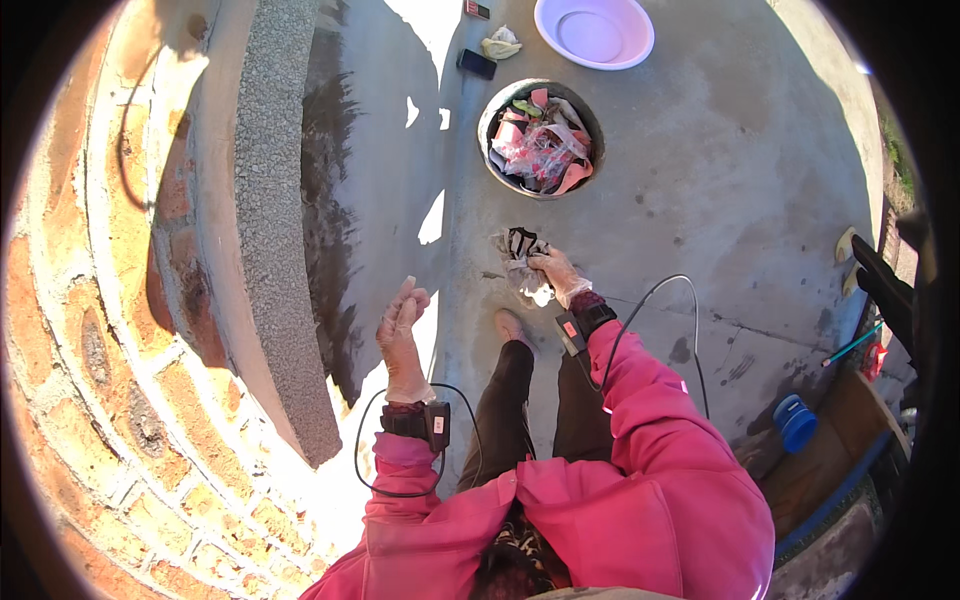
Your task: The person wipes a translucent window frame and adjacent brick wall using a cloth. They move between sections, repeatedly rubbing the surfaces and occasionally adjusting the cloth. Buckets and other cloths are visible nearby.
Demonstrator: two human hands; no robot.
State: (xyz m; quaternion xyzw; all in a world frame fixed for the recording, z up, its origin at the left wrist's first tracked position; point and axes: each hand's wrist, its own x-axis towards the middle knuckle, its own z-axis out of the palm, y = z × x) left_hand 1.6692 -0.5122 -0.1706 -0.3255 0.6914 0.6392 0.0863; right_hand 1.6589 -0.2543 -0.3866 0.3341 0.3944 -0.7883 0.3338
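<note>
My right hand (559, 276), in a clear thin glove, grips a crumpled bundle of black, white and grey cloth or plastic (525, 259) above the concrete floor. Part of the bundle is brightly sunlit. Just beyond it stands a round bucket (486, 120) filled with pink scraps, clear plastic film and other crumpled waste. My left hand (405, 337), gloved the same way, is raised on the left with its fingers loosely bent. Nothing shows between them. Each wrist carries a black strap with a small cabled box.
A pale lilac basin (596, 34) stands beyond the bucket. Left of it lie a dark phone (477, 64), a crumpled pale wad (501, 45) and a small red box (477, 9). A brick wall (90, 337) rises at left. A blue container (795, 424) and another person's leg (881, 281) are at right.
</note>
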